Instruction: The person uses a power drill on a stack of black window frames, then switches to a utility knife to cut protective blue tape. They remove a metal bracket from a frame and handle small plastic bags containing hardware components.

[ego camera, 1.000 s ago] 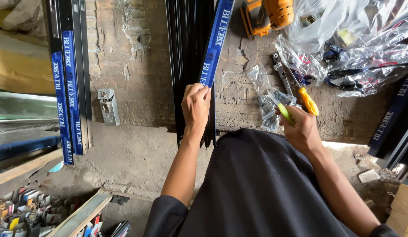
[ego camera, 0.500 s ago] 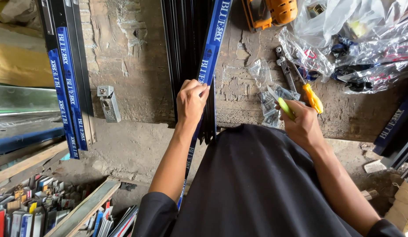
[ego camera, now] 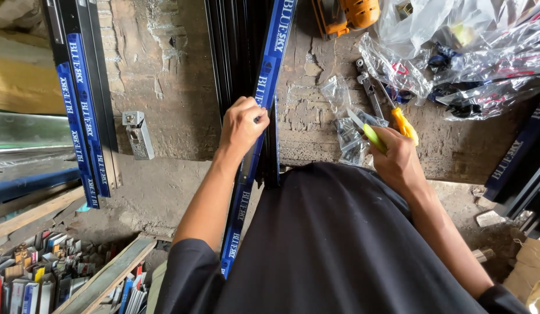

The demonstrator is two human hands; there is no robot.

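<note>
My left hand grips a long black metal profile wrapped in blue film, which runs from the top of the view down past my left arm to a low end beside my left elbow. It lies on a bundle of black profiles on a worn concrete bench. My right hand holds a small cutter with a green and yellow handle, its blade pointing up and left, over small clear plastic bags.
An orange power drill lies at the top. Crumpled clear plastic bags fill the upper right. Pliers lie beside them. More blue-filmed profiles lean at left, by a small metal bracket. A box of offcuts sits lower left.
The blue-filmed profile has slid toward me, its low end now showing beside my left arm. My right hand with the cutter stays in place.
</note>
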